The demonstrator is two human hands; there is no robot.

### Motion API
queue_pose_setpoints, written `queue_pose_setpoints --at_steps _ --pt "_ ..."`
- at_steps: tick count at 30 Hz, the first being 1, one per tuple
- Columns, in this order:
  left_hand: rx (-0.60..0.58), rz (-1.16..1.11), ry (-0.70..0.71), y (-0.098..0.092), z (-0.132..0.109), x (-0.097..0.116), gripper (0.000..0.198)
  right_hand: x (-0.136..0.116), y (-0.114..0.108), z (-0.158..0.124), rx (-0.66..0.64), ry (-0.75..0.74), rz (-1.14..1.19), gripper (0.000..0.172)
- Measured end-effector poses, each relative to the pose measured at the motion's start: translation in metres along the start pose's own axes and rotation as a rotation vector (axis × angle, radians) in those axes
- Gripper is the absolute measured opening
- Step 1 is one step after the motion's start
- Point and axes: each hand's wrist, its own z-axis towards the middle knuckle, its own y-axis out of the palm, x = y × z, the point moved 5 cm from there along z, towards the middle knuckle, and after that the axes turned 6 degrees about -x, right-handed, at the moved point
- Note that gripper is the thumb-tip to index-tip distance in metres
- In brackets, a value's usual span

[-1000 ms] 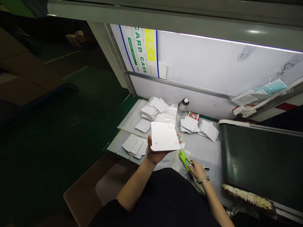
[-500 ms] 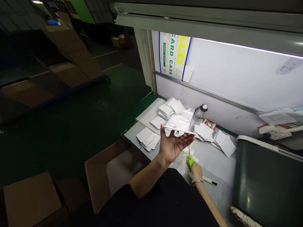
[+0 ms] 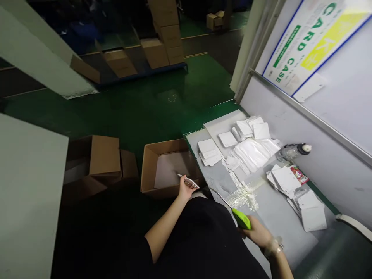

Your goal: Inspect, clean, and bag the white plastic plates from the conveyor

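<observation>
1. The left hand (image 3: 184, 190) is closed around a thin white card (image 3: 188, 180), pinching it between thumb and fingers. The card is seen nearly edge-on (too thin from this angle to show its face) and sits above the open cardboard box (image 3: 162, 149), near the box's corner by the table.
2. The right hand (image 3: 257, 234) is closed firmly around a green-handled tool (image 3: 241, 219). Its thin metal shaft points up and left across the table edge, towards the left hand. A clear bracelet (image 3: 274, 248) circles the right wrist.
3. The grey table (image 3: 279, 228) runs along the wall, and a strip of silver tape (image 3: 242, 199) lies on it just ahead of the tool.
4. Further along the table, a pile of white cards (image 3: 209, 152) lies at the near edge, partly on a white sheet (image 3: 223, 124). A loose white card (image 3: 227, 139) lies beside it, and a taller stack (image 3: 244, 128) stands behind them.
5. A white plastic bag (image 3: 254, 155) lies between those cards and two more stacks (image 3: 286, 180) at the right end.
6. By the wall stand a clear bottle (image 3: 293, 152) and a small red packet (image 3: 298, 174).
7. A sign reading "CARD CASE" (image 3: 302, 46) hangs above a metal rail (image 3: 314, 116).
8. To the left, more cardboard boxes (image 3: 103, 164) sit on the green floor (image 3: 186, 93).
</observation>
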Motion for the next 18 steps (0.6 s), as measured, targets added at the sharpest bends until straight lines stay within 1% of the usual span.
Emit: queue_pose_setpoints --at_steps 1,2,4,7,9,11,13,15,18 --pt "0.072 -0.011 0.018 -0.023 0.005 -0.007 0.035 -0.016 -0.003 0.015 -0.039 0.005 -0.078 0.004" --pt "0.139 -0.025 0.037 -0.044 0.008 -0.013 0.033 -0.033 -0.005 0.033 -0.06 -0.003 -0.131 0.003" --pt "0.251 -0.058 0.065 -0.077 0.012 -0.023 0.034 -0.066 -0.001 0.07 -0.094 -0.024 -0.231 0.006" --pt "0.363 -0.123 0.077 -0.113 0.014 -0.035 0.041 -0.106 0.016 0.111 -0.172 -0.021 -0.383 0.007" --pt "0.419 -0.173 0.078 -0.132 0.014 -0.04 0.042 -0.123 0.027 0.125 -0.237 0.007 -0.464 0.011" --pt "0.47 -0.22 0.076 -0.148 0.013 -0.043 0.041 -0.13 0.032 0.131 -0.31 0.054 -0.525 0.019" --pt "0.5 -0.257 0.081 -0.159 0.012 -0.045 0.041 -0.131 0.032 0.131 -0.38 0.114 -0.579 0.024" --pt "0.505 -0.28 0.09 -0.164 0.013 -0.047 0.043 -0.127 0.03 0.129 -0.439 0.175 -0.623 0.024" --pt "0.492 -0.296 0.094 -0.162 0.017 -0.048 0.044 -0.122 0.029 0.125 -0.475 0.229 -0.643 0.023"
